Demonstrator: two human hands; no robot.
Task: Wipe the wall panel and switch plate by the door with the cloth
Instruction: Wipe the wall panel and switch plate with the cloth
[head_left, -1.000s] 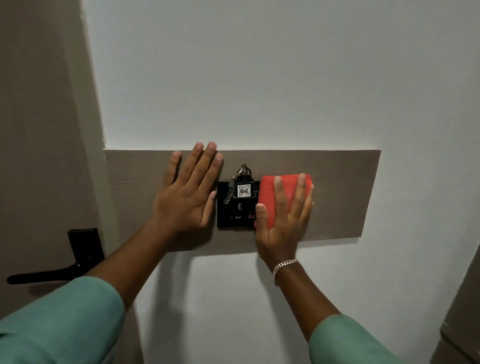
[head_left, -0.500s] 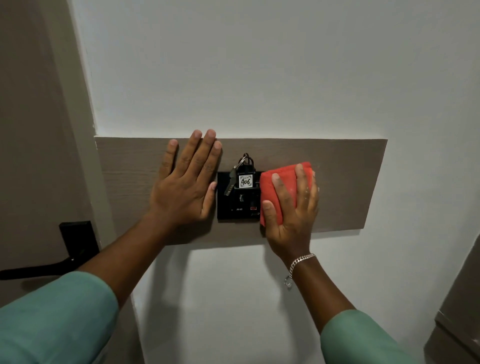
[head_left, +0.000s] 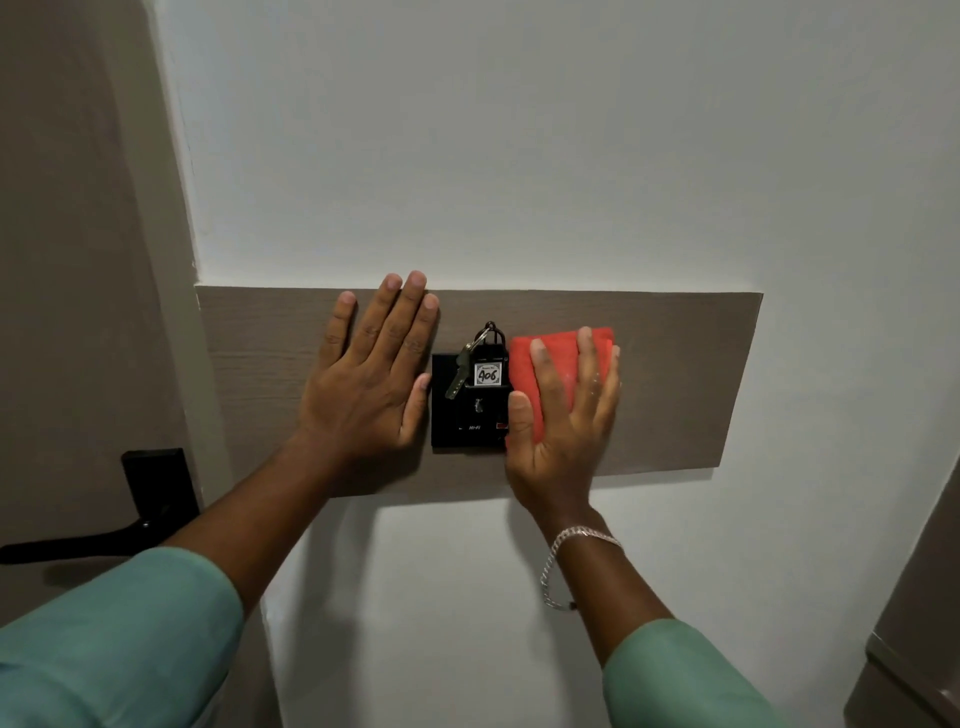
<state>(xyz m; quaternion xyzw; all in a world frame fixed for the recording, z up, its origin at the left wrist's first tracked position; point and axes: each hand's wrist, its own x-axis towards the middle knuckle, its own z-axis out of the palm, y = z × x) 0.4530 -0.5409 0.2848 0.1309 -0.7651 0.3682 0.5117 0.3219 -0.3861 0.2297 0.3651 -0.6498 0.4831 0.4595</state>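
A long brown wood-grain wall panel runs across the white wall. A black switch plate sits at its middle, with a key and a tag marked 406 hanging in it. My left hand lies flat on the panel, fingers spread, just left of the plate. My right hand presses a folded red cloth against the panel at the plate's right edge; the cloth covers that edge.
A brown door stands at the left with a black lever handle and lock plate. A brown cabinet corner shows at the lower right. White wall surrounds the panel above and below.
My right hand and the cloth have stayed at the plate's right edge, with the wrist straightening slightly. The left hand has stayed flat. The view has shifted a little.
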